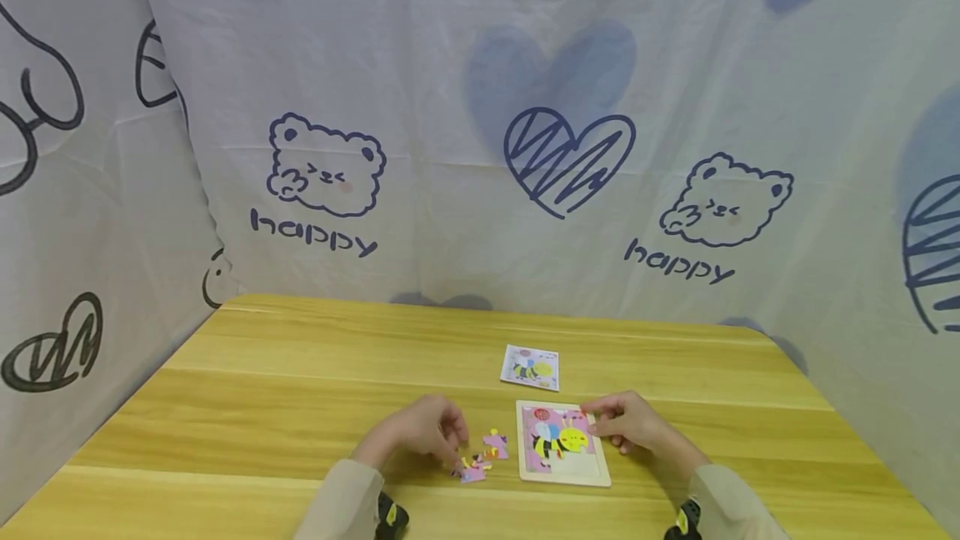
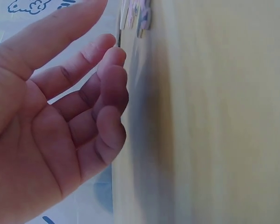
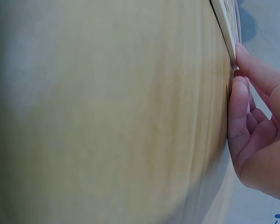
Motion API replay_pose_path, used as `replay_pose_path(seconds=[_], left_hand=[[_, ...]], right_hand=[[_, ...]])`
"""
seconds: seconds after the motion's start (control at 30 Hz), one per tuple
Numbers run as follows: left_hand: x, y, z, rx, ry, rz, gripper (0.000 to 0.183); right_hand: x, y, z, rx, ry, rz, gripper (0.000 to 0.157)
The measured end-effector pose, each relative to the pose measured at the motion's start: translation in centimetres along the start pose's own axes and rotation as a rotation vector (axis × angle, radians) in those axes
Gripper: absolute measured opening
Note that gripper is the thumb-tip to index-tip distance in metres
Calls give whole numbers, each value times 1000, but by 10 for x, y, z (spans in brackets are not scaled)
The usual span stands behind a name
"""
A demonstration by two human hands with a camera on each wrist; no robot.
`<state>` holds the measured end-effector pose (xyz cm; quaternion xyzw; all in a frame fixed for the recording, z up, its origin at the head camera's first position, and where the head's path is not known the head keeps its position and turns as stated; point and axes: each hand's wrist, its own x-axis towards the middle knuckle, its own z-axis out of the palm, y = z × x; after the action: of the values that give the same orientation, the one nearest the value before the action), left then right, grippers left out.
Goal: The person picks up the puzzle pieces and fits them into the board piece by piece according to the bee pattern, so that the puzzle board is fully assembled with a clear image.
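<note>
A square puzzle tray with a pale frame lies on the table, partly filled with a bee picture on pink; its lower right part shows bare board. My right hand grips the tray at its upper right side, and the right wrist view shows fingertips pinching the tray edge. Left of the tray lie loose puzzle pieces, pink and yellow. My left hand is over the table beside the nearer pieces, fingers loosely bent. In the left wrist view nothing sits in its palm; whether a fingertip touches a piece is unclear.
Behind the tray lies a small square card printed with the same bee. The wooden table reaches back to a white curtain with hearts and bears, which also hangs along both sides.
</note>
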<state>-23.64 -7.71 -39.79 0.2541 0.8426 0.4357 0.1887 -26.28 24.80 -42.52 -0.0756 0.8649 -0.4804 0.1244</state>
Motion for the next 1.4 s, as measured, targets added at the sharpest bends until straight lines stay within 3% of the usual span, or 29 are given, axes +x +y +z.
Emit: replay_pose_path(seconds=[0.23,0.5,0.9,1.4], left_hand=[[-3,0,1,-7,-40,-41,25],[0,1,7,108,-19,-51,29],[0,8,12,176,15,-83,29],[4,6,12,188,-10,-48,30]], right_hand=[[0,1,0,-7,-1,-11,36],[0,2,0,-12,-5,-23,37],[1,2,0,-21,9,-9,37],[1,2,0,-12,2,-10,37]])
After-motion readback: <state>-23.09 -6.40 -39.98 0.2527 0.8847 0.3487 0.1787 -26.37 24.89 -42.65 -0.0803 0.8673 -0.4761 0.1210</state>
